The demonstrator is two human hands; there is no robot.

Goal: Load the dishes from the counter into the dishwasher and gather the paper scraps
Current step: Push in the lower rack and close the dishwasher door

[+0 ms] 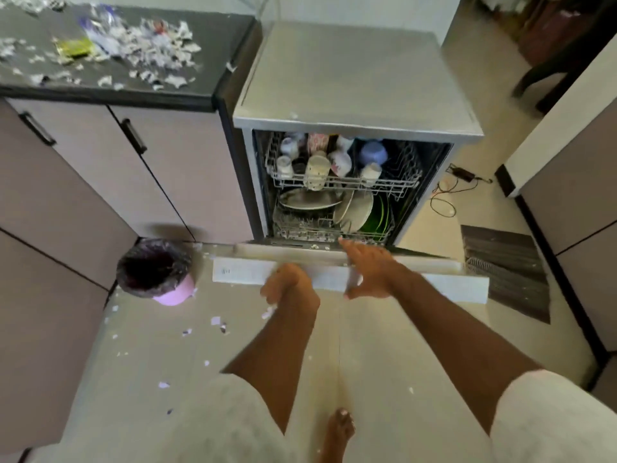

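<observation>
Paper scraps point(157, 51) lie strewn over the dark surface point(207, 78) at far left, not yet gathered and well apart from either hand. More dot the floor point(216, 320) beside the lined bin point(157, 272), which I judge stands handy for them. My left hand point(288, 285) curls round the front lip of the door point(240, 272), fingers wrapped under it to take its weight. The dishes point(334, 162) sit racked inside the dishwasher point(350, 78), cups above and plates below, just beyond the door and past my fingertips. My right hand point(370, 272) lies spread on the same lip, fingers straight on top, thumb out below, steadying the door so it moves level.
</observation>
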